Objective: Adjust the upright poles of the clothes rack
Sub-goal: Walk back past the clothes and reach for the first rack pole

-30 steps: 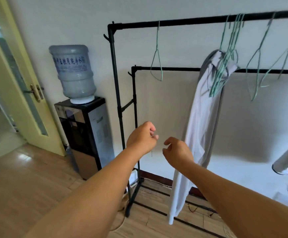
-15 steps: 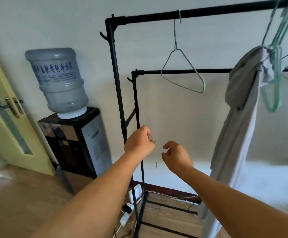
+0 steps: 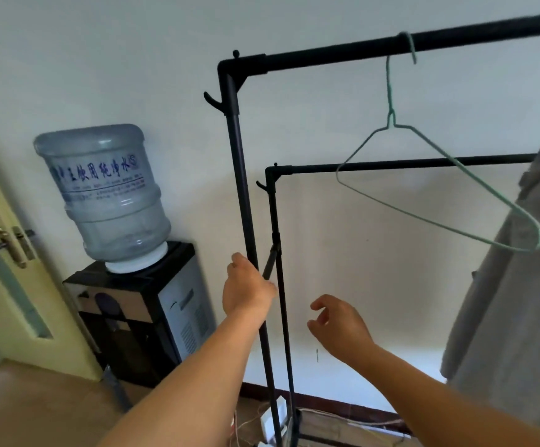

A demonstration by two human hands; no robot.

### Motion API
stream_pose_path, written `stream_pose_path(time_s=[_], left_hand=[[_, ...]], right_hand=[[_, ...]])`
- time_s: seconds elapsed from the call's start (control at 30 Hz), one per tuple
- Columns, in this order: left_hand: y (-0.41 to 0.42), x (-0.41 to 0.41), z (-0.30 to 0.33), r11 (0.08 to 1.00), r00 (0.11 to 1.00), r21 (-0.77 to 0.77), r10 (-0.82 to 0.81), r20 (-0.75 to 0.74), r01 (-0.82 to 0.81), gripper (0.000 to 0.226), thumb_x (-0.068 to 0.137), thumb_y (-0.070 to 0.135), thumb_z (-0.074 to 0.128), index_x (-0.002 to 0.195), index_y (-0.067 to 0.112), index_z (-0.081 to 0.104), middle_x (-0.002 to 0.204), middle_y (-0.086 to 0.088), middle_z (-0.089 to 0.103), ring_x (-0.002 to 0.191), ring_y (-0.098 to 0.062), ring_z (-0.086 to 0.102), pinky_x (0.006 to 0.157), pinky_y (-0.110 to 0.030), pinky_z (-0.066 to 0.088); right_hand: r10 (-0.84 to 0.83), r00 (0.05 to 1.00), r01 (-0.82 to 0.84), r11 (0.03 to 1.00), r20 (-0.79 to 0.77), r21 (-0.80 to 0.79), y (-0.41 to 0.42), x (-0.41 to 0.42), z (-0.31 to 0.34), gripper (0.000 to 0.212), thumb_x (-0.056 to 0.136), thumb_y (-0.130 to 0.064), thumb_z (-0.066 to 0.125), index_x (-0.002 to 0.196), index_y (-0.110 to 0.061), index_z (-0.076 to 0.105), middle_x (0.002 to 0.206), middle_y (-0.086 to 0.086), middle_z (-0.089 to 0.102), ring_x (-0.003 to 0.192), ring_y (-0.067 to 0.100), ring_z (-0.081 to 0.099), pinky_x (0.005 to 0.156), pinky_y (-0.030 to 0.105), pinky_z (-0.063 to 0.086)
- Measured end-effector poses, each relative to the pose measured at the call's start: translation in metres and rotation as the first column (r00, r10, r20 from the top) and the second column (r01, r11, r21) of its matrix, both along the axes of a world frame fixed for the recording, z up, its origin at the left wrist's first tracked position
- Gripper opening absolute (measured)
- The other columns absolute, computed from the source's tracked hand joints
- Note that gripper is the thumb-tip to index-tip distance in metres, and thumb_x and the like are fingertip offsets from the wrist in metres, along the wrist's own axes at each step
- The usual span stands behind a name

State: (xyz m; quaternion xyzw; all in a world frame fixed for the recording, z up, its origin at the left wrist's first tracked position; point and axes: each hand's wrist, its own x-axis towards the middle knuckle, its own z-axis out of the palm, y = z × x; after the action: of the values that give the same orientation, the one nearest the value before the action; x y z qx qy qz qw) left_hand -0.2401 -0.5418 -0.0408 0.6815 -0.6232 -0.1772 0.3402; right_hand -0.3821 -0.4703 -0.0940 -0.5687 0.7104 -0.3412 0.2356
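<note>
The black clothes rack has a tall front upright pole (image 3: 241, 175) and a shorter rear upright pole (image 3: 275, 214), joined by a short slanted brace (image 3: 270, 261). My left hand (image 3: 246, 287) is wrapped around the front pole where the brace meets it, thumb up along the pole's left side. My right hand (image 3: 339, 324) hovers to the right of the rear pole, fingers loosely curled and apart, touching nothing. The top rail (image 3: 326, 58) runs off to the right.
A green wire hanger (image 3: 439, 188) hangs from the top rail, with a grey shirt (image 3: 520, 285) at the right edge. A water dispenser (image 3: 152, 317) with its bottle (image 3: 107, 195) stands left of the rack, beside a yellow door (image 3: 4, 285). A power strip and cables (image 3: 273, 421) lie at the rack's foot.
I have come closer to the rack's left end. My left hand has reached forward and closed on the front pole; my right hand has spread its fingers a little.
</note>
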Motion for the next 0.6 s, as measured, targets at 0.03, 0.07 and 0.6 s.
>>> stream_pose_path(time_s=[0.03,0.07,0.6], left_hand=[[-0.008,0.001,-0.001,1.0,1.0,0.02,-0.022,0.0,0.022,0.05,0.077,0.011,0.069,0.117,0.012,0.038,0.115,-0.011,0.056,0.096,-0.031,0.061,0.066,-0.036,0.05],[-0.018,0.001,-0.001,0.998,0.999,0.04,-0.05,-0.008,0.05,0.051,0.078,0.009,0.066,0.121,0.013,0.038,0.115,-0.01,0.056,0.095,-0.03,0.061,0.066,-0.035,0.049],[-0.058,-0.012,-0.009,0.986,0.99,-0.098,-0.138,-0.04,0.134,0.02,0.084,0.006,0.057,0.102,0.013,0.05,0.088,-0.003,0.062,0.083,-0.027,0.064,0.073,-0.042,0.056]], right_hand=[[0.005,1.0,-0.005,1.0,0.0,0.004,-0.004,0.001,-0.002,0.026,0.085,-0.025,0.066,0.11,-0.027,0.057,0.07,-0.009,0.059,0.061,0.008,0.06,0.056,0.017,0.048],[0.01,1.0,-0.01,1.0,0.005,0.009,-0.008,0.001,-0.003,0.025,0.085,-0.025,0.066,0.109,-0.027,0.057,0.07,-0.009,0.059,0.061,0.008,0.059,0.056,0.016,0.047],[0.069,0.996,-0.073,0.995,0.059,0.065,-0.035,-0.015,-0.002,0.009,0.088,-0.022,0.064,0.093,-0.026,0.059,0.076,-0.004,0.062,0.07,0.013,0.063,0.058,0.015,0.045]])
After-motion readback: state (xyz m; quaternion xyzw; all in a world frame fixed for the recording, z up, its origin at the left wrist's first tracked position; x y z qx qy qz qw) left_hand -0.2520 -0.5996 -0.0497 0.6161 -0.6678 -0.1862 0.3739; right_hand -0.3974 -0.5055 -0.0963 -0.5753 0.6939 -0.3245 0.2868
